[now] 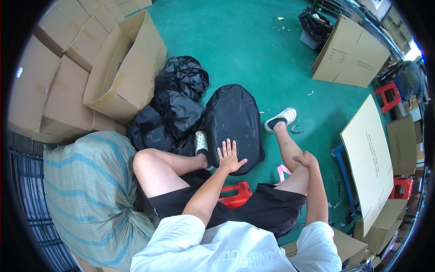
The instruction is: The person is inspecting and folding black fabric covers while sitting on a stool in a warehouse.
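Observation:
I sit on a low red stool (235,194) with my legs apart on a green floor. My left hand (229,157) lies flat, fingers spread, on the near end of a black fabric bag (233,122) lying on the floor between my feet. My right hand (305,159) rests on my right knee, fingers curled over it, holding nothing else. More crumpled black bags (174,111) are piled to the left of the flat one, next to my left foot in a white clog (200,142).
An open cardboard box (124,68) and stacked cartons stand at the left. A large striped woven sack (90,195) leans by my left leg. Flat cardboard sheets (369,158) and red stools (389,96) stand at the right. A folded carton (351,54) is at the far right.

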The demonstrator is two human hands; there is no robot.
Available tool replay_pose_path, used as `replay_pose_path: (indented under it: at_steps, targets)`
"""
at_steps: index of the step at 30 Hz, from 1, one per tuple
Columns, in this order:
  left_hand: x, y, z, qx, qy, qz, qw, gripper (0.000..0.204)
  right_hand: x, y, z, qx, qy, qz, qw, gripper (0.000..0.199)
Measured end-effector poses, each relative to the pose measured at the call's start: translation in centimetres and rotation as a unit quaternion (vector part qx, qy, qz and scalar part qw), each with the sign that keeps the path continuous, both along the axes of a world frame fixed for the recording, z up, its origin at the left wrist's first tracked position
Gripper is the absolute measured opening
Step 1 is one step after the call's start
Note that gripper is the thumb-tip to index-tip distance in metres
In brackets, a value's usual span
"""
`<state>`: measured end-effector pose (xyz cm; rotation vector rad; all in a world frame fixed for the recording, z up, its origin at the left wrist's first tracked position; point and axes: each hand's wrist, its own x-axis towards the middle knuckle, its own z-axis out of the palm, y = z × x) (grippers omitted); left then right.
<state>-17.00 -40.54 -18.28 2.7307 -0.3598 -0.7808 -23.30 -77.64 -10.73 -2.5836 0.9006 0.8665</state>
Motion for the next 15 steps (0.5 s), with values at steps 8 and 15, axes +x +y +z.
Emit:
replay_pose_path:
  at_steps: [8,15]
  targets:
    - [0.4,-1.2,1.3,0.011,0.084,-0.031,0.996,0.135,-1.4,0.3,0.5,-0.009,-0.044,-0.056,0.997,0.072]
    - [0.2,-2.1,1.0,-0.024,0.102,-0.054,0.993,0.145,-0.7,1.6,1.2,-0.041,-0.066,-0.049,0.996,0.063]
